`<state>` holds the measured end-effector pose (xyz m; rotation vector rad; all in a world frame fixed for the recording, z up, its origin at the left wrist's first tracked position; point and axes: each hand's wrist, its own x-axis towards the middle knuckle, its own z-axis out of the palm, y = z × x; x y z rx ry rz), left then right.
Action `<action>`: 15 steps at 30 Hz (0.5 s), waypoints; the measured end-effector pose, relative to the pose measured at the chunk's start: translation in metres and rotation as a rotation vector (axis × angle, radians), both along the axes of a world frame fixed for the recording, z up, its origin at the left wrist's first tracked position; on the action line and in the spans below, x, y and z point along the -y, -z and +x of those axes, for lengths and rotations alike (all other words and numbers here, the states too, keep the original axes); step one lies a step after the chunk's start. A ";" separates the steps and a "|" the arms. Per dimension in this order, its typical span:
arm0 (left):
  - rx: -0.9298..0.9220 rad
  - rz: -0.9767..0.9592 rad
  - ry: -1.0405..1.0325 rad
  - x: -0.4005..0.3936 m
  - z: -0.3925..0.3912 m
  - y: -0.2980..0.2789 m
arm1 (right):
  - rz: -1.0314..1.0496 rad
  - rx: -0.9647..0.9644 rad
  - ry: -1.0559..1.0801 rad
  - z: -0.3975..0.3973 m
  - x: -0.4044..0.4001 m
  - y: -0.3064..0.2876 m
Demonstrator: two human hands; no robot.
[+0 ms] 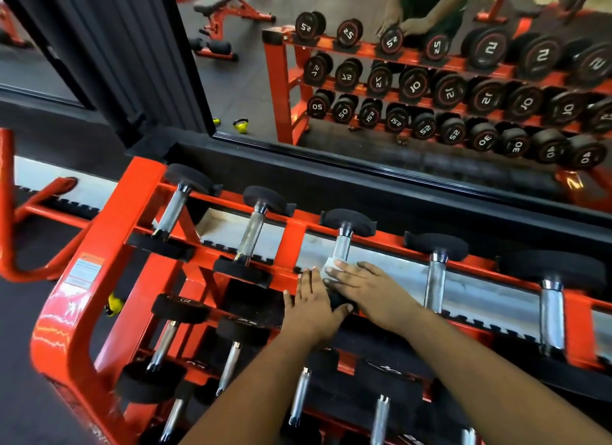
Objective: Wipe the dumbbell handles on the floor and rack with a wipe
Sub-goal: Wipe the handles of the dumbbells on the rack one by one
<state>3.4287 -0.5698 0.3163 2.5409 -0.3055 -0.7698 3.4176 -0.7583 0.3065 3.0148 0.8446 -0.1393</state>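
Both hands are down on the top row of the orange rack (109, 232), close together but not clasped. The right hand (361, 285) has a white wipe (331, 267) under its fingers, pressed against the near end of the third dumbbell handle (342, 246) counted from the rack's left end. The fingers lie over the wipe and seem to bend a little round the bar, though I cannot tell how far they close underneath. The left hand (309, 307) lies flat, fingers straight, on the black near head of that same dumbbell, just to the left of the right hand, as if steadying the weight.

As for progress, I judge the job to be early or middling. The wipe sits only at the handle's near end; the bright knurled stretch beyond it, toward the mirror (364, 97) behind the rack, is bare of any cloth. Nothing shows which handles are clean: the two to the left on the rack's top row and the two to the right look alike, shiny and dry. The rack's lower rows, nearer my feet, hold more handles, none with a hand on it. No dumbbell lying on the floor beside the rack is in sight from here, so that part of the job cannot be judged.
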 end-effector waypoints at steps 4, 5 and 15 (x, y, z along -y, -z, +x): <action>-0.017 0.013 -0.004 0.001 -0.001 -0.004 | -0.042 0.112 0.179 0.022 -0.003 -0.006; -0.020 0.011 -0.011 0.001 -0.001 -0.006 | -0.030 0.118 0.254 0.027 -0.008 -0.007; -0.021 -0.001 -0.009 0.000 -0.001 -0.004 | 0.123 0.138 0.221 0.029 -0.007 0.004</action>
